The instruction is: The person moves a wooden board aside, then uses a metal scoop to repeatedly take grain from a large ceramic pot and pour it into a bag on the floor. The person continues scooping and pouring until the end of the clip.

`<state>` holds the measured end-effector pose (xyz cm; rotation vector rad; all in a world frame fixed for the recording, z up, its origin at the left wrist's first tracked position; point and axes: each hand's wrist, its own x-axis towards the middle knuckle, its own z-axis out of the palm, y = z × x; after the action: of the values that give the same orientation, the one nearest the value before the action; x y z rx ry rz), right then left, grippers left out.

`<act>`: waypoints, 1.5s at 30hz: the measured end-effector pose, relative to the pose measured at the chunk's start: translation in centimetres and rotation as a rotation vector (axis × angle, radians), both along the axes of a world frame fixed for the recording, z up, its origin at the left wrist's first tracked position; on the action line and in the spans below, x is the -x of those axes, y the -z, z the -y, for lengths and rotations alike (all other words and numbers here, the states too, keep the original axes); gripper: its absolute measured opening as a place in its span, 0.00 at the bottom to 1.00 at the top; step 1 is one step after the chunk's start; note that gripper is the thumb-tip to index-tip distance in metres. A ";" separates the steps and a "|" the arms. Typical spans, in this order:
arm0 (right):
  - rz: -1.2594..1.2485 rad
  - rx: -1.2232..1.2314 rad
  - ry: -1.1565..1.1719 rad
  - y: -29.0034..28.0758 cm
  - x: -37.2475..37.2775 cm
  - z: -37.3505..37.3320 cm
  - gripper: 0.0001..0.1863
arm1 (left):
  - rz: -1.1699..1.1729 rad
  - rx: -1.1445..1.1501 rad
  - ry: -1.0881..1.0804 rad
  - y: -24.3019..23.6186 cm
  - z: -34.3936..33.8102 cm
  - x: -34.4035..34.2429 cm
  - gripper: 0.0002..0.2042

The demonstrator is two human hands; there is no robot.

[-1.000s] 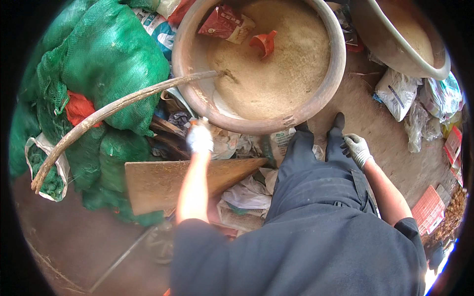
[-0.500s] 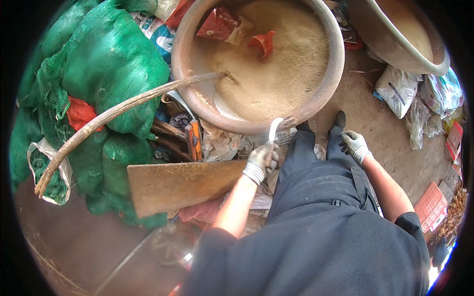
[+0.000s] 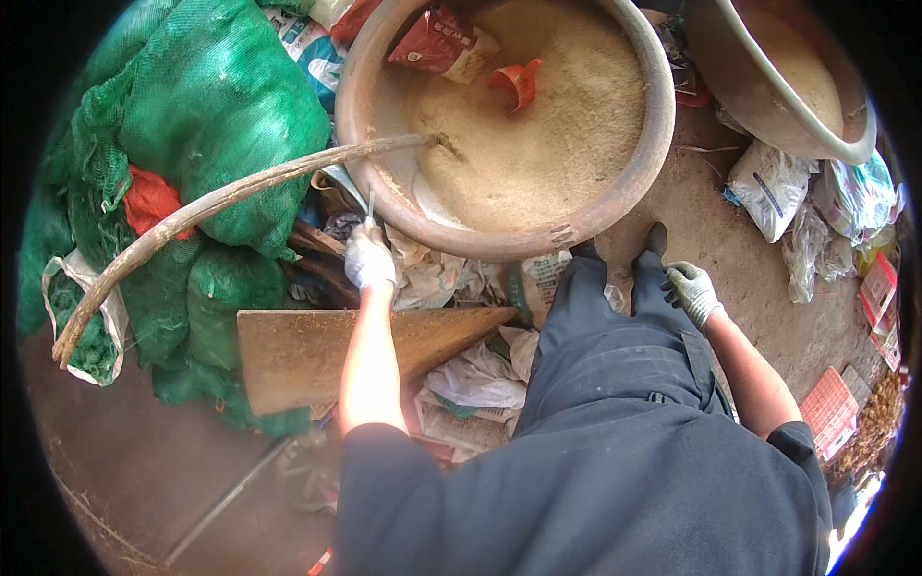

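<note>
My left hand (image 3: pixel 370 257), in a pale work glove, is closed round a tool with a thin pale blade (image 3: pixel 371 202), seen nearly edge-on. Its handle is hidden in the fist. The hand is beside the near left rim of a large brown tub (image 3: pixel 363 86), above crumpled bags. Sandy meal (image 3: pixel 547 163) fills much of the tub, with a red scoop (image 3: pixel 516 84) and a red packet (image 3: pixel 434 43) on it. A long bent stick (image 3: pixel 206 208) leans from the meal across the rim. My gloved right hand (image 3: pixel 690 291) hangs by my right thigh, fingers loosely bent, apparently empty.
Green mesh sacks (image 3: pixel 230 125) pile up at the left. A wooden board (image 3: pixel 317 350) slants in front of them. Another tub (image 3: pixel 768 72) stands at the far right, with plastic bags (image 3: pixel 768 187) below it. A red plastic grid (image 3: pixel 828 408) lies farther right.
My left hand has swung left with the tool, from the tub's near rim to its left side. The blade's broad white curve now shows as a thin line. My right hand stays by the thigh.
</note>
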<state>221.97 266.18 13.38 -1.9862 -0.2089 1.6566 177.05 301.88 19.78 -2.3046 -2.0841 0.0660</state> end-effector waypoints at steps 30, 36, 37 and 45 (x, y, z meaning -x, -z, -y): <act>-0.005 -0.003 -0.031 0.6 0.1 0.7 0.15 | 0.425 -0.007 -0.180 0.3 -1.1 4.5 0.15; -0.021 -0.048 0.002 -0.6 1.1 -0.8 0.15 | -0.407 0.307 0.146 2.5 6.4 1.5 0.13; -0.023 -0.054 0.007 -0.6 1.2 -0.7 0.15 | -0.287 0.343 0.235 2.9 8.8 0.7 0.13; -0.017 0.006 0.011 0.8 1.1 1.3 0.14 | 1.000 0.994 -0.276 -3.1 21.0 -10.9 0.15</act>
<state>220.88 264.89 12.55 -1.9732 -0.1873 1.6685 187.98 280.91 22.86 -2.8696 -3.4877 -0.0951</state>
